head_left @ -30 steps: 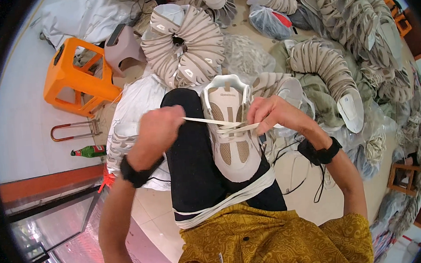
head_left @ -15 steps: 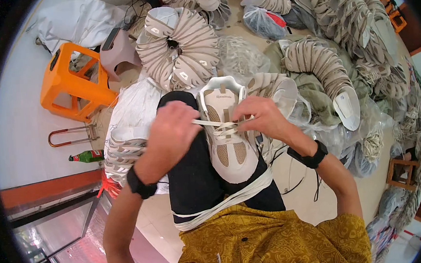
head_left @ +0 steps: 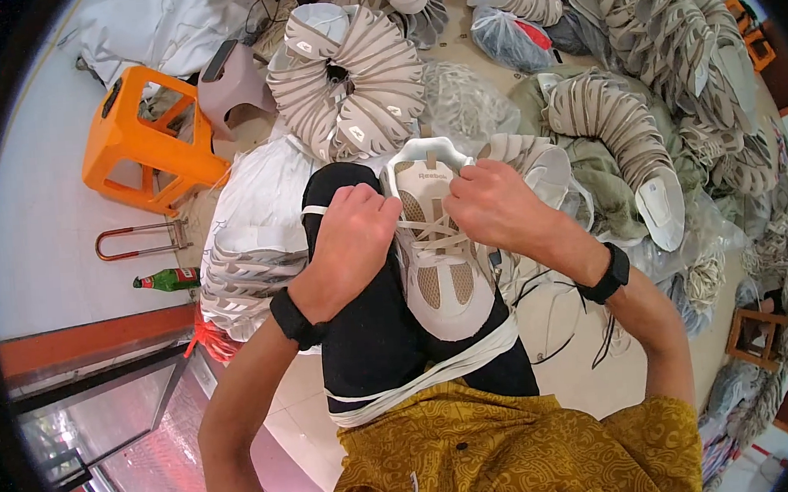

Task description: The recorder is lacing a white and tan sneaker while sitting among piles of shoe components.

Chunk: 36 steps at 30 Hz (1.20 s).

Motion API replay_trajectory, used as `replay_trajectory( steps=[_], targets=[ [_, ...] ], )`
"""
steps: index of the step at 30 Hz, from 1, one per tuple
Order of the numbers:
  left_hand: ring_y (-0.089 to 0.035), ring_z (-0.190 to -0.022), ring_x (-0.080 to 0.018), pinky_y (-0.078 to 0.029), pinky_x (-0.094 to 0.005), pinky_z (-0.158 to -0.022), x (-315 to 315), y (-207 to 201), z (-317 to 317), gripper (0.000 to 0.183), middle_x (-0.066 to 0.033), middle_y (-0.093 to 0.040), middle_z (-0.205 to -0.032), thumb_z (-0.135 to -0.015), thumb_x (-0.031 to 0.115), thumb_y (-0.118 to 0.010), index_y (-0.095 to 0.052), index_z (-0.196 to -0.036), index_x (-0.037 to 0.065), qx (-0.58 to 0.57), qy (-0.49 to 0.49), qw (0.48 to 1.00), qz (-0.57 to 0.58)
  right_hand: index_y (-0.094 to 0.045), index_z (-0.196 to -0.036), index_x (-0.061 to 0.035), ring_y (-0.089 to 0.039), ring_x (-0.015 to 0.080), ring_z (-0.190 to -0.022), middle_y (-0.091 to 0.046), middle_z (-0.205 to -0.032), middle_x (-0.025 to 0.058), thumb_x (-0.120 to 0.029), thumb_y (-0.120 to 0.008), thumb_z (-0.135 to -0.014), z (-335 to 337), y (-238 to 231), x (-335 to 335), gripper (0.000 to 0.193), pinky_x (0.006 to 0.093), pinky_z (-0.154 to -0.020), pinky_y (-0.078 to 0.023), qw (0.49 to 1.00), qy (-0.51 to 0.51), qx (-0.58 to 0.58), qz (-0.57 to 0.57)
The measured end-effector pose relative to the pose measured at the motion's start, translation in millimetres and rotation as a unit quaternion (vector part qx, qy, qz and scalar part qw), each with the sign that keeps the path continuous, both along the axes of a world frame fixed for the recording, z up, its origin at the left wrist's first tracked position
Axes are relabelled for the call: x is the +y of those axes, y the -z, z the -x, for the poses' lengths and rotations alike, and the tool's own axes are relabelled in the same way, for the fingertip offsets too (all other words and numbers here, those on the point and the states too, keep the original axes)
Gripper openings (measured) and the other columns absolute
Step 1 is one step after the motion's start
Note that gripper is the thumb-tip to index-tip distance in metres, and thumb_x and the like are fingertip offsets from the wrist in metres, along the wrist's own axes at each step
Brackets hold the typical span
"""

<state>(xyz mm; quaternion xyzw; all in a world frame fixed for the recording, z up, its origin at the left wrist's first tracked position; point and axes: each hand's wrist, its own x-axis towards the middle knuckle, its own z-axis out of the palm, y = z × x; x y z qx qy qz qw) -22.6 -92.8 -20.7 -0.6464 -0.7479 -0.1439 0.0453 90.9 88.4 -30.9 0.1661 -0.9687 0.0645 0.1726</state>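
A beige and white sneaker (head_left: 453,308) rests on my thighs, its toe toward me. Cream shoelace (head_left: 436,236) crosses over its tongue. Beside the shoe's left edge, my left hand (head_left: 350,240) is closed on one strand of the lace; a white strand also lies across my left knee behind it. At the right side of the upper eyelets, my right hand (head_left: 498,204) is closed, gripping lace, with its fingertips partly hidden. A bundle of loose white laces (head_left: 439,371) is draped over my thighs.
Stacks of shoe uppers (head_left: 346,89) lie ahead, with a curved row (head_left: 607,130) to the right. At left stand an orange stool (head_left: 145,145), a grey stool (head_left: 229,88) and a green bottle (head_left: 172,279). White uppers (head_left: 255,279) sit beside my left leg.
Both hands have moved up along the shoe, the left from over my knee to the shoe's side. The crossed lace lies higher on the tongue. The view has shifted slightly.
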Motion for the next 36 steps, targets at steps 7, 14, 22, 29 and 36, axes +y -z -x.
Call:
replay_trajectory(
  steps=[7, 14, 22, 29, 36],
  targets=[
    [-0.048, -0.072, -0.0235, -0.038, -0.0338, -0.067, -4, 5, 3, 0.007, -0.0066, -0.046, -0.066, -0.066, 0.005, -0.057, -0.051, -0.071, 0.005, 0.018, 0.018, 1.0, 0.005, -0.058, -0.059, -0.0008, -0.055, 0.0147, -0.068, -0.061, -0.073, 0.007, -0.01, -0.06, -0.06, -1, -13, 18, 0.009, 0.0294, -0.057, -0.041, 0.615, 0.052, -0.467, 0.634],
    [-0.048, -0.073, -0.0241, -0.038, -0.0339, -0.069, -2, 4, 3, 0.007, -0.0079, -0.048, -0.067, -0.065, 0.004, -0.055, -0.05, -0.069, 0.005, 0.007, 0.026, 1.0, -0.015, -0.057, -0.061, 0.0029, -0.052, 0.0171, -0.054, -0.058, -0.064, 0.0114, -0.005, -0.057, -0.061, 11, 3, -3, 0.007, 0.0238, -0.051, -0.039, 0.597, -0.027, -0.32, 0.735],
    [-0.049, -0.077, -0.0252, -0.039, -0.0349, -0.071, -8, 6, 6, 0.008, -0.0086, -0.049, -0.069, -0.063, 0.002, -0.053, -0.051, -0.07, 0.004, 0.0, 0.016, 1.0, 0.022, -0.055, -0.06, 0.0033, -0.051, 0.014, -0.048, -0.057, -0.061, 0.0145, -0.003, -0.058, -0.063, -10, -5, 12, 0.008, 0.0229, -0.043, -0.035, 0.439, 0.003, -0.343, 0.83],
    [-0.049, -0.076, -0.0277, -0.039, -0.037, -0.07, -8, -8, 19, 0.003, -0.0095, -0.052, -0.071, -0.073, 0.006, -0.052, -0.054, -0.075, 0.006, -0.107, -0.038, 0.993, 0.044, -0.056, -0.066, 0.0042, -0.047, 0.0118, -0.047, -0.056, -0.063, 0.0132, -0.005, -0.055, -0.069, 12, 8, 35, 0.01, 0.0217, -0.042, -0.035, 0.537, 0.07, -0.24, 0.805],
    [-0.049, -0.076, -0.0294, -0.04, -0.0367, -0.069, -24, -23, 29, 0.002, -0.0106, -0.052, -0.072, -0.075, 0.007, -0.054, -0.055, -0.075, 0.005, -0.125, -0.063, 0.989, 0.049, -0.06, -0.072, 0.0015, -0.048, 0.0054, -0.052, -0.054, -0.061, 0.0003, 0.001, -0.061, -0.068, -7, 12, 58, 0.003, 0.0166, -0.047, -0.035, 0.613, 0.148, -0.327, 0.704]
  ],
)
